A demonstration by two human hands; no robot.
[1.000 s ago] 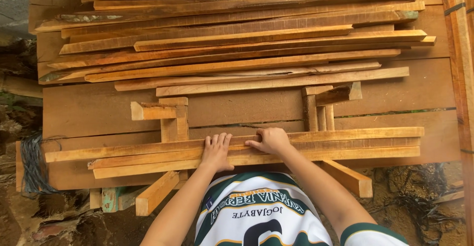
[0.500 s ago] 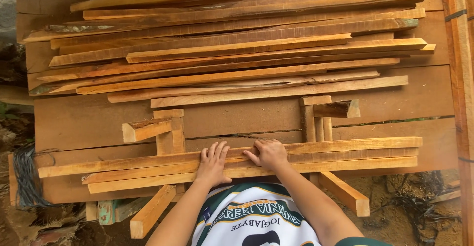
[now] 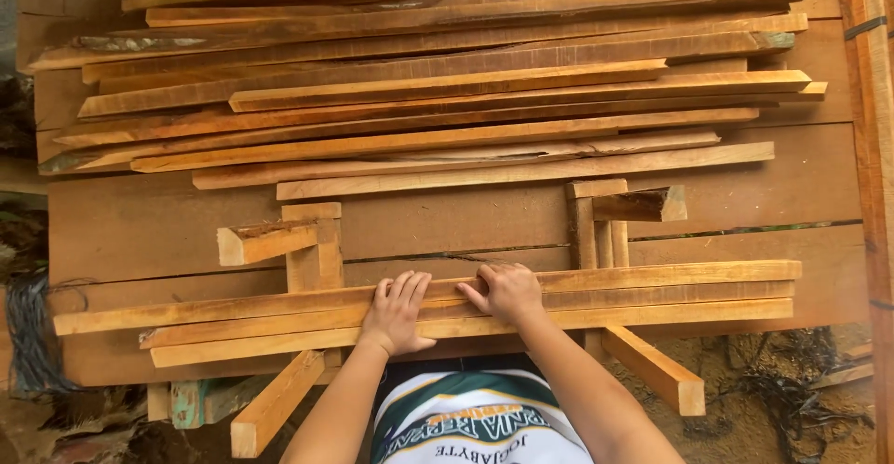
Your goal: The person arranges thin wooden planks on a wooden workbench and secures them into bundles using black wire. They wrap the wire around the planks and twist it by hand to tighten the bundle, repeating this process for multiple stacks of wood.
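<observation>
While three long wooden slats (image 3: 652,295) lay side by side across the near edge of the plank surface (image 3: 466,227), both hands were down on them, flat and unclenched, gripping nothing: the left hand (image 3: 399,313) spread over the middle slats, the right hand (image 3: 507,292) just beside it, fingers pressing the top slat. Short upright blocks (image 3: 315,241) stood behind, and beyond them sat a big pile of rough strips (image 3: 438,92).
</observation>
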